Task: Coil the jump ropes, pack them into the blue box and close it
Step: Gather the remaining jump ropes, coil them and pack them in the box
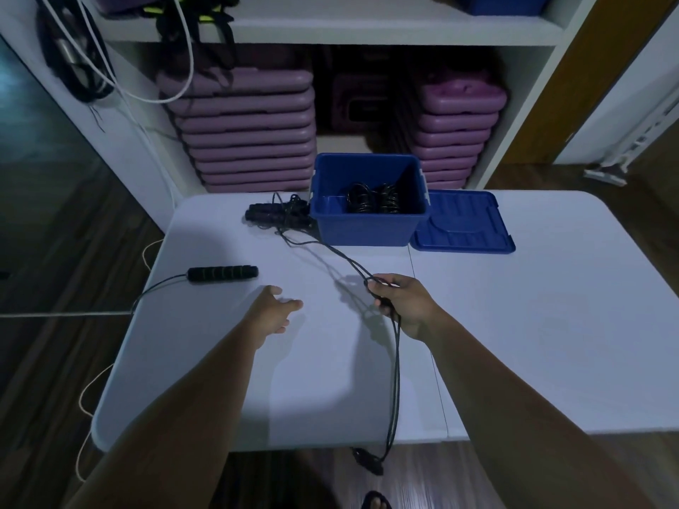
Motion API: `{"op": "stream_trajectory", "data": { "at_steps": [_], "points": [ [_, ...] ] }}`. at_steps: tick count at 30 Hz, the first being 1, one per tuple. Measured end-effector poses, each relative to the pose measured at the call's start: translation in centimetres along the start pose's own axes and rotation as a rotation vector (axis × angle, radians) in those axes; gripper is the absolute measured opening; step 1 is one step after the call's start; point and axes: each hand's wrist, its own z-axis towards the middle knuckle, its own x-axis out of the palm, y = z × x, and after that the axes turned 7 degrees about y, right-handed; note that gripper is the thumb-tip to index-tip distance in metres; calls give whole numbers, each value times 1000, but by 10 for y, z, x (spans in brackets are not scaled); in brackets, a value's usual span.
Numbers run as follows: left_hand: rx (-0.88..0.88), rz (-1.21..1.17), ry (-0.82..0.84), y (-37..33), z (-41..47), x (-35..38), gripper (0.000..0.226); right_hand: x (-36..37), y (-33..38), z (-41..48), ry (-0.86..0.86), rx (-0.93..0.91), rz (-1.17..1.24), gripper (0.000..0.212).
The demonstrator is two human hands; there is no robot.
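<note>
Right hand (400,303) is clenched on the black rope strands (398,361), centre-right; they hang off the table's (551,325) near edge. Left hand (273,314) has loose fingers and holds nothing, centre frame. I see the blue box (367,225) open at upper centre, 2 coils (373,198) inside, lid (463,224) flat just right of it. 1 handle (223,274) lies mid-left.

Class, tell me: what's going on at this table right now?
A person at a white folding table grips loops of a thin black jump rope in the right hand; the rope hangs past the near edge and runs back toward a tangled black rope pile beside the open blue plastic box. The left hand is open over the table, holding nothing. Coiled black ropes already lie in the box. Its blue lid lies flat beside it, and a black foam handle lies at the table's left.
</note>
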Motion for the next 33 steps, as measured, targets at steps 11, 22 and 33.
{"op": "stream_trajectory", "data": {
  "at_steps": [11,22,33],
  "points": [
    [-33,126,56,10,-12,-4,35,-2,-3,-6,17,4,10,7],
    [85,114,208,-21,-42,23,19,5,0,-18,32,-10,56,8],
    [126,-70,240,-42,-75,49,24,3,8,-52,80,-17,52,17]
  ]
}}
